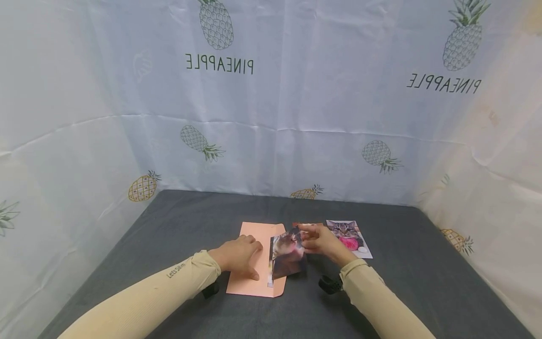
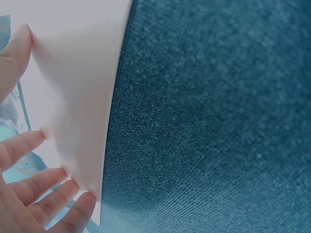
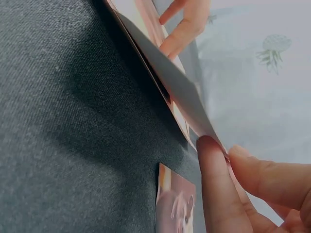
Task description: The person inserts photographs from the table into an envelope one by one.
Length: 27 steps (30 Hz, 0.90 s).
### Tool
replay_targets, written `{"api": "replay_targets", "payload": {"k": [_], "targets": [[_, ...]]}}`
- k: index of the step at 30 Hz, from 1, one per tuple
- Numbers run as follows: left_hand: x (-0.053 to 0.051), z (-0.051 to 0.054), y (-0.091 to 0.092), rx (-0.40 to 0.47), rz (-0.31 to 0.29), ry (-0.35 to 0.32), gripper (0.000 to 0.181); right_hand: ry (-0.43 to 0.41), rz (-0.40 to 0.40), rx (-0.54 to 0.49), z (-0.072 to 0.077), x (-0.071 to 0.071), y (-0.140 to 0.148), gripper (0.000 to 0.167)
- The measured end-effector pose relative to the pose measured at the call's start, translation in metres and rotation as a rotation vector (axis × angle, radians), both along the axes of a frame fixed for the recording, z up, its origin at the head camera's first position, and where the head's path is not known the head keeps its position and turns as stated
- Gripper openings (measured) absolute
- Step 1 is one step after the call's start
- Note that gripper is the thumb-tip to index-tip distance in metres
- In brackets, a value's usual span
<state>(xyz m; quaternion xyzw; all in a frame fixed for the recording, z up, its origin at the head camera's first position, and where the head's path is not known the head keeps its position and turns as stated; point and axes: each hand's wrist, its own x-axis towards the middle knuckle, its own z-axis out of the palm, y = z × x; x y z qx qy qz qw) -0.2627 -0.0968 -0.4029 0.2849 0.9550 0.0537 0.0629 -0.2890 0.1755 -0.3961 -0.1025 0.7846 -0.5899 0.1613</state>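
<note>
A salmon-pink paper envelope [image 1: 245, 285] lies flat on the dark cloth. My left hand [image 1: 240, 254] rests on it; in the left wrist view the fingertips [image 2: 36, 138] press its pale surface, spread apart. My right hand [image 1: 320, 240] pinches a glossy photo print [image 1: 288, 256] by its right edge between thumb and fingers. The print is tilted, its left part above the envelope's right side. From the right wrist view, its grey-white back [image 3: 180, 87] shows. A narrow strip of another picture [image 1: 270, 270] shows along the print's left edge; the rest is hidden.
To the right lies a cat photo [image 1: 345, 230] with a pink patch. Another reddish-brown picture [image 1: 306, 223] is partly covered by my right hand. In the right wrist view, an animal picture [image 3: 175, 204] lies on the cloth. A pineapple-print curtain [image 1: 275, 94] surrounds the table [image 1: 203, 216].
</note>
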Motion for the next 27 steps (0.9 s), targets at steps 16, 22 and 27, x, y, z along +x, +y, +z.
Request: {"api": "replay_targets", "payload": {"k": [16, 22, 27], "targets": [[0.0, 0.002, 0.0, 0.002, -0.001, -0.002, 0.07, -0.023, 0.072, 0.022, -0.003, 0.009, 0.007, 0.064], [0.0, 0.0, -0.001, 0.013, -0.007, -0.002, 0.069, -0.012, 0.053, 0.021, -0.005, 0.011, 0.003, 0.062], [0.0, 0.0, 0.0, 0.011, 0.001, 0.0, 0.069, -0.006, 0.057, 0.001, -0.007, 0.012, -0.001, 0.062]]}}
